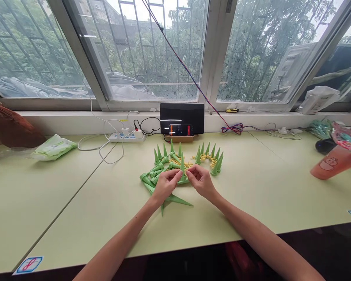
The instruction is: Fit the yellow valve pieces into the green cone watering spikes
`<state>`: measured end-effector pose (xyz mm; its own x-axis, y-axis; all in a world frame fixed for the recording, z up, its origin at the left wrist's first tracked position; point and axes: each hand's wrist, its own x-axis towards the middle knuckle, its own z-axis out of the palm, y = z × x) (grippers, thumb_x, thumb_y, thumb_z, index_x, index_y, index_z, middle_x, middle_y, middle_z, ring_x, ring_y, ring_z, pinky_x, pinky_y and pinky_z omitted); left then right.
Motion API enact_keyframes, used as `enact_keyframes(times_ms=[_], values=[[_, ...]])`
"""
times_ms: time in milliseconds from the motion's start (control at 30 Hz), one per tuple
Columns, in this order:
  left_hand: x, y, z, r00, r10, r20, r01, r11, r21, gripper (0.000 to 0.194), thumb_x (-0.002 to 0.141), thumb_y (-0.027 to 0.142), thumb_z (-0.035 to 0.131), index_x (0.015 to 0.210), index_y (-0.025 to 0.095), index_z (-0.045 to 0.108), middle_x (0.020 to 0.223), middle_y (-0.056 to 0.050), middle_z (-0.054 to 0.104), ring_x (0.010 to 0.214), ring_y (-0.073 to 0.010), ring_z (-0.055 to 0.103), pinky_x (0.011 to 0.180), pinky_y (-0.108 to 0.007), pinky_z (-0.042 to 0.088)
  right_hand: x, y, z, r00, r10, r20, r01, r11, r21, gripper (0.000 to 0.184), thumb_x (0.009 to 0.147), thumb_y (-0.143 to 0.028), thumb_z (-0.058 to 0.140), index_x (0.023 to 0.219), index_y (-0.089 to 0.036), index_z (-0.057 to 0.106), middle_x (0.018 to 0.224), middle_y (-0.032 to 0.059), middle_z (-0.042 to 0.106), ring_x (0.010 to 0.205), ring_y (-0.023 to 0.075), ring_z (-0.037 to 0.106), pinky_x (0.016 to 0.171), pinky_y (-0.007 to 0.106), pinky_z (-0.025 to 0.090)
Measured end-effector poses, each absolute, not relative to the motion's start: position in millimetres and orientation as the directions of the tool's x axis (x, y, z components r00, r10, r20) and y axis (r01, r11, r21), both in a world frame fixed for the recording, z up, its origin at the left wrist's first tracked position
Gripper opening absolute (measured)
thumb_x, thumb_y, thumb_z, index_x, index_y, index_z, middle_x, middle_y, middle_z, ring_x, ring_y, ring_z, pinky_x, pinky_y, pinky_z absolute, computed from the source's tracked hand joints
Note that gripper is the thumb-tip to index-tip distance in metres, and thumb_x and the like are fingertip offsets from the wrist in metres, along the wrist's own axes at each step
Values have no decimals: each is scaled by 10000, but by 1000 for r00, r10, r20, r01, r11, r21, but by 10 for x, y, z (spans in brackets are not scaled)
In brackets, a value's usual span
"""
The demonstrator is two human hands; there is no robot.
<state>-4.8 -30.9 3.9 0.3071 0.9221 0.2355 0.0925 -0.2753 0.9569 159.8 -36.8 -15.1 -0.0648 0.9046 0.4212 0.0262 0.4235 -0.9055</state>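
Between my hands a green plastic watering spike (182, 163) stands point up. My left hand (165, 185) is closed around its lower part from the left. On the other side, my right hand (202, 182) is pinched beside the spike's base; whatever sits between its fingertips is too small to make out. Several more green spikes (156, 171) lie in a loose heap by my left hand, and one long spike (179, 200) points right beneath it. Small yellow pieces (179, 160) are scattered behind my hands. Upright spikes (213, 150) form an arc around more yellow pieces (206, 157).
A phone (181, 129) showing a timer leans against a dark tablet (175, 111) at the back. Left of it are a power strip (127, 136) with white cables and a green packet (55, 147). A tilted drink cup (329, 162) and bundled wires (234, 128) are to the right.
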Motion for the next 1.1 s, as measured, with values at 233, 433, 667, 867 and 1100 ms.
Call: enact_keyframes(times_ms=[233, 433, 667, 867, 1100], values=[[-40, -302, 13, 292, 924, 247, 98, -286, 953, 370, 882, 485, 592, 720, 156, 634, 517, 53, 323, 440, -73, 286, 398, -235, 214, 1593, -358, -174, -67, 904, 423, -7, 423, -906, 244, 879, -407, 631, 785, -197, 552, 609, -39, 494, 507, 105, 428, 455, 233, 329], [-28, -310, -10, 278, 916, 290, 150, -340, 928, 337, 884, 445, 605, 719, 151, 617, 566, 36, 394, 487, -79, 317, 427, -226, 261, 1606, -344, -185, -75, 907, 415, -2, 416, -910, 215, 886, -368, 623, 785, -192, 550, 615, -47, 471, 511, 101, 421, 466, 234, 320], [-31, -334, -30, 265, 883, 388, 325, -461, 826, 309, 929, 425, 546, 872, 150, 676, 622, 13, 524, 524, -103, 420, 488, -232, 340, 1637, -335, -168, -94, 909, 406, -6, 407, -913, 240, 891, -392, 621, 780, -190, 552, 616, -42, 484, 516, 104, 437, 468, 235, 330], [-46, -395, -53, 345, 768, 540, 509, -636, 580, 289, 937, 353, 564, 1167, 190, 631, 1002, -57, 688, 636, -124, 550, 635, -276, 498, 1705, -303, -156, 68, 882, 467, 71, 463, -884, 221, 911, -388, 596, 821, -188, 570, 624, -33, 511, 505, 107, 458, 459, 233, 372], [22, -526, -51, 555, 625, 549, 540, -773, 333, 252, 910, 308, 601, 1141, 206, 602, 1097, -84, 652, 1025, -250, 589, 901, -412, 516, 1730, -318, -107, 220, 784, 580, 260, 526, -810, 195, 932, -353, 553, 819, -195, 563, 650, -20, 527, 533, 119, 482, 486, 241, 392]])
